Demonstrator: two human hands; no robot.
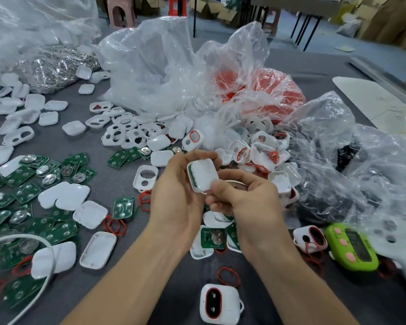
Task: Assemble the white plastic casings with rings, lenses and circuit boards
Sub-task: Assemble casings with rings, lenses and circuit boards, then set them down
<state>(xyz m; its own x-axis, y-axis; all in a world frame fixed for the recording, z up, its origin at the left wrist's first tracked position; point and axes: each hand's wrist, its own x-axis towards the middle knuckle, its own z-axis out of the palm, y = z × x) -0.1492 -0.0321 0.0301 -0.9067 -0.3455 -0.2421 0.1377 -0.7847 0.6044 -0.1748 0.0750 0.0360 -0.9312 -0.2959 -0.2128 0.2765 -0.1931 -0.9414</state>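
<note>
— Where's the white casing (203,175)?
— Between the hands: left hand (181,184) cradles it, right hand (244,195) pinches its near corner.
— Risk?
— The board (190,177) shows green at the seam; squeezing now may jam it crooked.

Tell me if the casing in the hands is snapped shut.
Not fully: the casing shows a green strip along its left seam, halves not flush there.
</note>
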